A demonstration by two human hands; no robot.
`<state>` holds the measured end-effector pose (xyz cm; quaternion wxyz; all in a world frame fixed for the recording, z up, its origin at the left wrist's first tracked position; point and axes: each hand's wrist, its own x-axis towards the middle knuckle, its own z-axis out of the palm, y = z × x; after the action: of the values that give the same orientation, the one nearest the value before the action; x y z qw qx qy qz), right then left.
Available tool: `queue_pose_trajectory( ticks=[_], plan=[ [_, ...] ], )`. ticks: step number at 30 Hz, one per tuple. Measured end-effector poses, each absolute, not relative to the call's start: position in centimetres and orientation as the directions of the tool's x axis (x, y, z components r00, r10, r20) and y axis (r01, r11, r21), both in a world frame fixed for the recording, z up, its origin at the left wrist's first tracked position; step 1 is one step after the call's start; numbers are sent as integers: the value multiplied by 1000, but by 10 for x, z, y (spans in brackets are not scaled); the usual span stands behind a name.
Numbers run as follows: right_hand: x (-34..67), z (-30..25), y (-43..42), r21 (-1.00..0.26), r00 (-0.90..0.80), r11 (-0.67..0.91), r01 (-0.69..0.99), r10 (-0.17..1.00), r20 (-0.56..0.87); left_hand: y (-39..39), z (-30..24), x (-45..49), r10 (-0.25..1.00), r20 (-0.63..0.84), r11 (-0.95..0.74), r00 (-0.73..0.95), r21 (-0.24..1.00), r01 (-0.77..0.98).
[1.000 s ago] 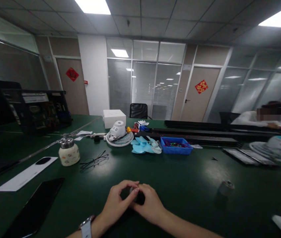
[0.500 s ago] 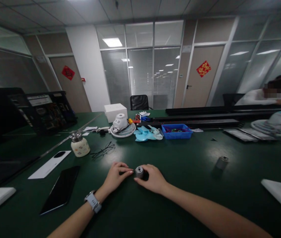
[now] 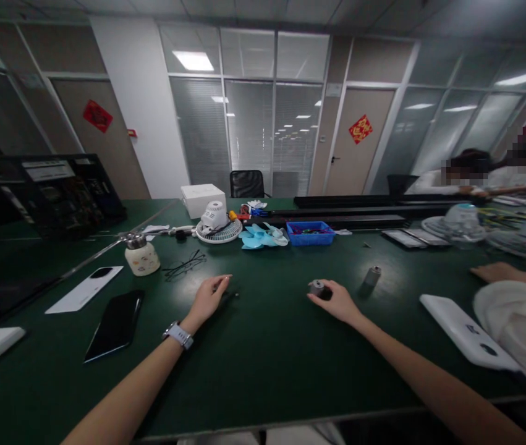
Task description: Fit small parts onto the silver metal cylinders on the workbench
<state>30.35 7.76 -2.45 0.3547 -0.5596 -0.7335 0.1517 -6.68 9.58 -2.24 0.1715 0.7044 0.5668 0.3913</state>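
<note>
My right hand (image 3: 339, 303) grips a small grey metal cylinder (image 3: 317, 288), which looks like a small motor, between thumb and fingers. A dark hole shows in its top. A similar grey cylinder (image 3: 373, 276) stands on the green table (image 3: 263, 352) just beyond that hand, to its right. On the left, my left hand (image 3: 207, 301) is closed, thumb against fingers. Whatever it pinches is dark and too small to make out. Close to its fingertips, a tiny dark piece (image 3: 237, 295) shows against the table.
A black phone (image 3: 114, 324), a white phone box (image 3: 84, 289), a cream jar (image 3: 142, 256) and glasses (image 3: 185, 264) are at left. Further back are fan parts (image 3: 219, 230), blue blades (image 3: 263, 236) and a blue tray (image 3: 309, 240). A co-worker's sleeve (image 3: 520, 315) and white case (image 3: 466, 330) are right.
My right hand has carried the grey cylinder to the right, near the second cylinder. My hands are now far apart; the left has closed more. The view has turned right.
</note>
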Motion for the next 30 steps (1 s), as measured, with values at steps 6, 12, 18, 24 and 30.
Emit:
queue_pose_trajectory(
  ticks=[6, 12, 18, 24, 30],
  plan=[
    [416, -33, 75, -679, 294, -44, 733, 920, 258, 97, -21, -66, 923, 330, -151, -198, 784, 603],
    [388, -3, 40, -447, 364, -37, 894, 641, 675, 100, -23, -74, 873, 321, -83, -367, 840, 535],
    [249, 16, 17, -297, -351, 581, 758, 747, 565, 104, -26, -75, 896, 289, -73, -338, 845, 529],
    [128, -6, 80, -467, -500, 560, 684, 826, 258, 100, -27, -77, 918, 311, -119, -245, 806, 579],
    [119, -16, 96, -554, -429, 516, 654, 855, 290, 97, -26, -76, 926, 315, -144, -209, 805, 576]
  ],
)
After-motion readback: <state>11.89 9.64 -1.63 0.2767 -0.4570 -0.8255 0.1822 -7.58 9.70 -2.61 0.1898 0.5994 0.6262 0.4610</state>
